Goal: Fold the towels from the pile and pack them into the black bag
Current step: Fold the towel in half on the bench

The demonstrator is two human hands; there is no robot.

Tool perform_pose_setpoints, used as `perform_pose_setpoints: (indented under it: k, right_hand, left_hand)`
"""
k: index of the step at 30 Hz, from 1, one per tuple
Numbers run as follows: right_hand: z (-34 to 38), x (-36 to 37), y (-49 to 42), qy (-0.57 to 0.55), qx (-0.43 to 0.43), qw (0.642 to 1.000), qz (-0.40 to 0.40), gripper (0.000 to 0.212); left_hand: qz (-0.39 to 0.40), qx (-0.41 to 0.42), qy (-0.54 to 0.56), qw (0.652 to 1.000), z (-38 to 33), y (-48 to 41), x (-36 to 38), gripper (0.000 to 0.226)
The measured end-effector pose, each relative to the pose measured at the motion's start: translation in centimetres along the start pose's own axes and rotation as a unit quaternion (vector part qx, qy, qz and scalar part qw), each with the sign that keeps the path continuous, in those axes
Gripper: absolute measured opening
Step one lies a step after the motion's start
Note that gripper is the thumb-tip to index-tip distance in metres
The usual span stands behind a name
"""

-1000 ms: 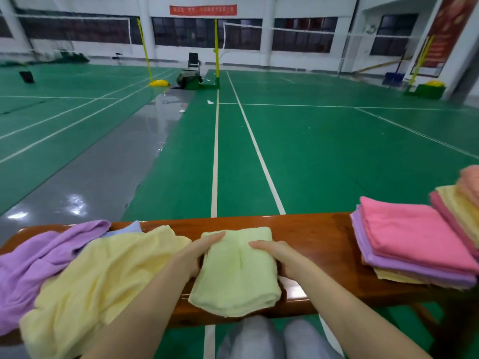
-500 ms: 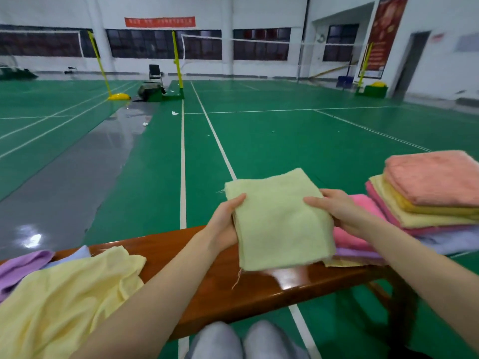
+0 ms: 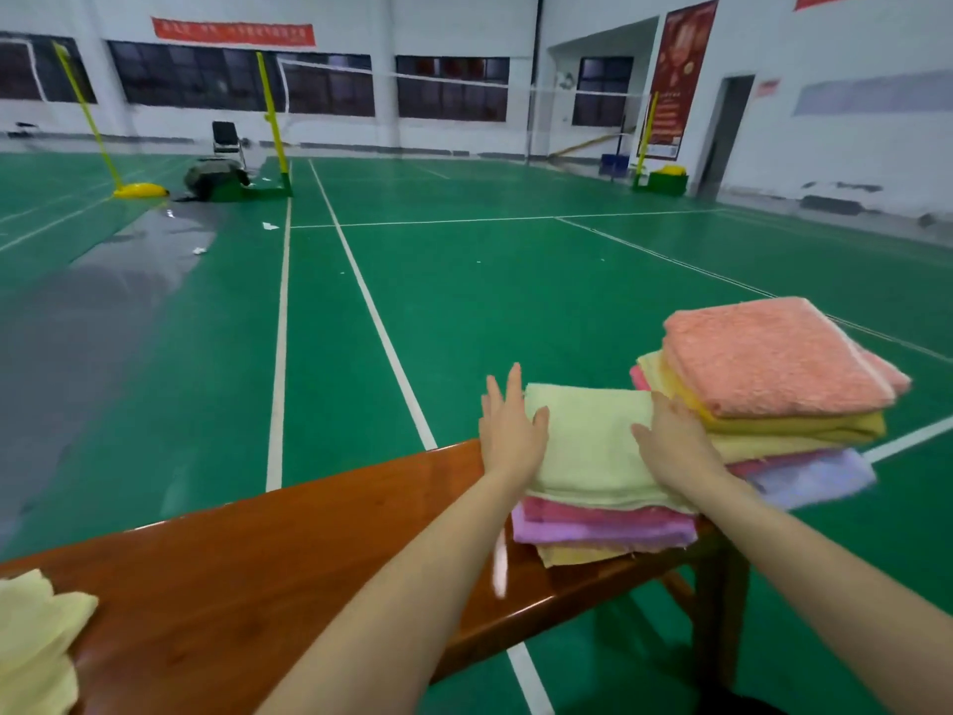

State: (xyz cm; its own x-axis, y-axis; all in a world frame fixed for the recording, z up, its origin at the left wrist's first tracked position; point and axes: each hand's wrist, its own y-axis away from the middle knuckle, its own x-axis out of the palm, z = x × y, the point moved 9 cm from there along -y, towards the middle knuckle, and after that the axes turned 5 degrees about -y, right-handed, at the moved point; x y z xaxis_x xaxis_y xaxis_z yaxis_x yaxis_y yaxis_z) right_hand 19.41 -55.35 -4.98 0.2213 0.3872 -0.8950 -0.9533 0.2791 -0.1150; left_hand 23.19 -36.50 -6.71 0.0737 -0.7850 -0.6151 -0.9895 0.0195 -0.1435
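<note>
The folded light-green towel (image 3: 588, 441) lies on top of a low stack of folded pink, purple and yellow towels (image 3: 603, 528) at the right end of the wooden bench (image 3: 268, 575). My left hand (image 3: 510, 430) rests flat against the green towel's left edge, fingers straight. My right hand (image 3: 670, 441) lies flat on its right part. A taller stack topped by a salmon towel (image 3: 768, 358) stands just to the right. A corner of the unfolded yellow towel (image 3: 36, 642) shows at the lower left. No black bag is in view.
The bench's right leg (image 3: 722, 611) drops to the green court floor. Far off stand yellow net posts (image 3: 270, 110), a chair (image 3: 227, 136) and a white wall with a doorway (image 3: 727, 131).
The green towel was lifted off the bench middle, carried right, and now lies on the low folded stack. Both hands went from gripping its edges to lying flat on it. The view swung right.
</note>
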Motion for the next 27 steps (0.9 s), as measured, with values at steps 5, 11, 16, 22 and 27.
perform_pose_setpoints:
  k: [5,11,16,22,27]
  right_hand:
    - [1.5,1.6,0.5,0.048,-0.064,0.996,0.032,0.048]
    - [-1.4,5.3,1.4,0.173,-0.04,0.973,0.149,0.049]
    - [0.5,3.9,2.2,0.157,0.031,0.982,0.104,0.057]
    - [11.4,6.5,9.7,0.003,-0.104,0.994,-0.028,0.057]
    - [20.4,14.0,15.3,-0.163,-0.123,0.978,0.05,0.057]
  left_hand:
    - [0.155,0.19,-0.062,0.967,-2.8,2.2,4.0,0.045]
    - [0.232,0.171,-0.258,0.922,0.5,3.2,6.6,0.05]
    - [0.252,0.119,-0.189,0.942,0.3,5.4,3.7,0.051]
    - [0.187,0.0,-0.187,0.964,9.3,11.6,-7.6,0.044]
    - [0.062,-0.061,-0.284,0.955,17.7,17.1,-21.1,0.041]
